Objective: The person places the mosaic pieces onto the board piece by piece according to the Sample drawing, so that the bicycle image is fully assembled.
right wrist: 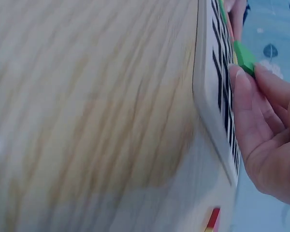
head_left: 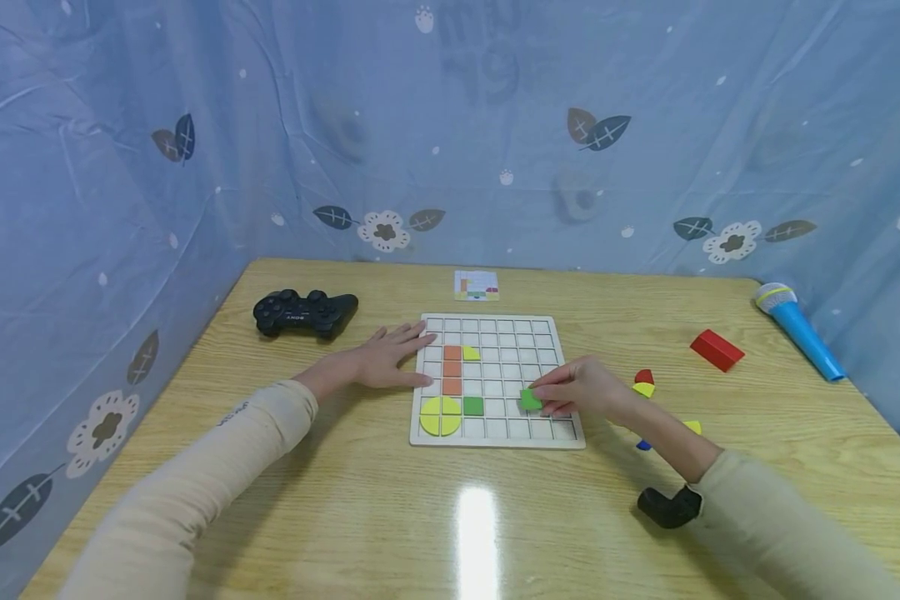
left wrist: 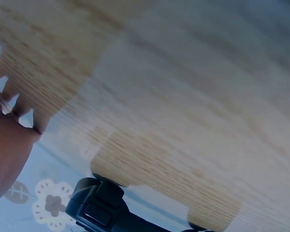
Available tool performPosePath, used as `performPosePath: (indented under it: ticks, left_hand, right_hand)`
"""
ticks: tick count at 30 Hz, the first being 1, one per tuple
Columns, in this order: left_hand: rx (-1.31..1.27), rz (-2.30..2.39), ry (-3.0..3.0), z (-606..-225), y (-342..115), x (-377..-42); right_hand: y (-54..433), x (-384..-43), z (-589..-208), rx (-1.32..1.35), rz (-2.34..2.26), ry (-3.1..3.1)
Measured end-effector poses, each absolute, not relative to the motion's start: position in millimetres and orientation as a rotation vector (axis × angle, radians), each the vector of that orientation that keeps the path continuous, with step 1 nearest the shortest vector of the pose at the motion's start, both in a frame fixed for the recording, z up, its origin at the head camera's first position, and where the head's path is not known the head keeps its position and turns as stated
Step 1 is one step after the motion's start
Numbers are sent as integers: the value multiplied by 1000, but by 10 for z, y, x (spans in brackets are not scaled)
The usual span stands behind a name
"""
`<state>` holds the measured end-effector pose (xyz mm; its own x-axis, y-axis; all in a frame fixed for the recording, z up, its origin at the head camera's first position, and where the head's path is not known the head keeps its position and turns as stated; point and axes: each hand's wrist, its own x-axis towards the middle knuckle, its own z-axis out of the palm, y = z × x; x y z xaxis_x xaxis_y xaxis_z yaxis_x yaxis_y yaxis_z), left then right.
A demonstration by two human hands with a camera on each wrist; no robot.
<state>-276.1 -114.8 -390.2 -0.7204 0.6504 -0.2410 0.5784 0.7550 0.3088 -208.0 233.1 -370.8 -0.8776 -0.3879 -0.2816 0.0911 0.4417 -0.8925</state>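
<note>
Right hand pinching a green square over the lower right part of the grid board, center of the head view.
So the thumb and fingertips are closed on that piece, though honestly I can't tell from these angles if it's touching the board; left hand has its fingers stretched out and spread at the board's left edge, another green square sits in the grid lower center, just right of four yellow quarters making a circle, with three orange squares stacked in a column above and a lone yellow quarter beside the top one, plus a black game controller left of center and a small pattern card above the board.
</note>
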Motion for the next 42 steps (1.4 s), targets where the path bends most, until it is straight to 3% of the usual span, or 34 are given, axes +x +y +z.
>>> performPosePath:
  ticks: [22, 33, 42]
  left_hand:
    - [958, 304, 2616, -3883, -1123, -2750]
    - [972, 322, 2619, -3848, -1136, -2740]
    - [949, 318, 2610, -3855, -1136, -2747]
  right_hand:
    - [1816, -2072, -3741, -116, -1307, 2383]
    - [1814, -2095, -3722, -264, -1287, 2384]
    - [2106, -2153, -3717, -353, -1295, 2192]
